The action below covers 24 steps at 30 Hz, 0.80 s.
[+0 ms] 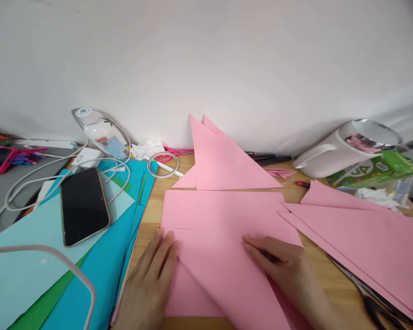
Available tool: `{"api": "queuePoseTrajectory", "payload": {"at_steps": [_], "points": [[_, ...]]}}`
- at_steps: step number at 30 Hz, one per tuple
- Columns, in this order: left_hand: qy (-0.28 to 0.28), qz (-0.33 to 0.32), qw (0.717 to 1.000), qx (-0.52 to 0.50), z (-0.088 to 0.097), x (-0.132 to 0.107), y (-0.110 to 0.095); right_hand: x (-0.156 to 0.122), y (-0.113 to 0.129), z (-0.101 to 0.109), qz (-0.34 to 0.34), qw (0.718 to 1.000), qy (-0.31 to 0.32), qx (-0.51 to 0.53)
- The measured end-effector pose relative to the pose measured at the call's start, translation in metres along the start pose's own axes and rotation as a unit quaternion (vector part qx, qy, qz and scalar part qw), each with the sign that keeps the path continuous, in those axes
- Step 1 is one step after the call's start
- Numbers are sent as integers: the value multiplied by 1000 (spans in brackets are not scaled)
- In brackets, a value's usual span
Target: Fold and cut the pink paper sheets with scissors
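Observation:
A pink sheet of paper [213, 261] lies in front of me over another pink sheet [223, 204], its lower part folded or turned at a slant. My left hand [154, 270] rests on the sheet's left edge, fingers stretched out flat. On the right side, my right hand [278, 263] has thumb and forefinger pressed together at the paper's surface; the other fingers are curled under. Just beyond stands a folded pink triangle of paper [223, 160], its points toward the wall.
At left, a phone [84, 206] and a white cable [69, 266] lie on blue and green paper [99, 270]. A bottle [103, 133] stands behind them. To the right are more pink sheets [371, 247], black scissors [371, 300] and a tipped white jug [333, 151].

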<state>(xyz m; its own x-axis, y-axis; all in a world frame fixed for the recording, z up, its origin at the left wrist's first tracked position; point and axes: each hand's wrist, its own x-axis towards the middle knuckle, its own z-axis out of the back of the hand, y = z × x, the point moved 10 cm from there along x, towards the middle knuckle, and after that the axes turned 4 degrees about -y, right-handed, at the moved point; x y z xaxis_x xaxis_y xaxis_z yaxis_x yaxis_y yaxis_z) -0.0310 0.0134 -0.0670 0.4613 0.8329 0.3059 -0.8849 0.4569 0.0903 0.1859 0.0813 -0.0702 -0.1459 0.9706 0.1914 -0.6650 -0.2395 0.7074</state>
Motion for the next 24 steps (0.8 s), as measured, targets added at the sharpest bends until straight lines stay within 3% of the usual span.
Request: {"api": "queuePoseTrajectory", "payload": {"at_steps": [11,20,24], "points": [[-34,-25,999,24,4,12,-8,-2,3,-6,31,998,26,-47],[29,-48,990,133,11,31,-27,-4,0,-8,60,996,32,-65],[50,-35,993,96,5,33,-23,-7,3,-10,91,990,32,-106]]}}
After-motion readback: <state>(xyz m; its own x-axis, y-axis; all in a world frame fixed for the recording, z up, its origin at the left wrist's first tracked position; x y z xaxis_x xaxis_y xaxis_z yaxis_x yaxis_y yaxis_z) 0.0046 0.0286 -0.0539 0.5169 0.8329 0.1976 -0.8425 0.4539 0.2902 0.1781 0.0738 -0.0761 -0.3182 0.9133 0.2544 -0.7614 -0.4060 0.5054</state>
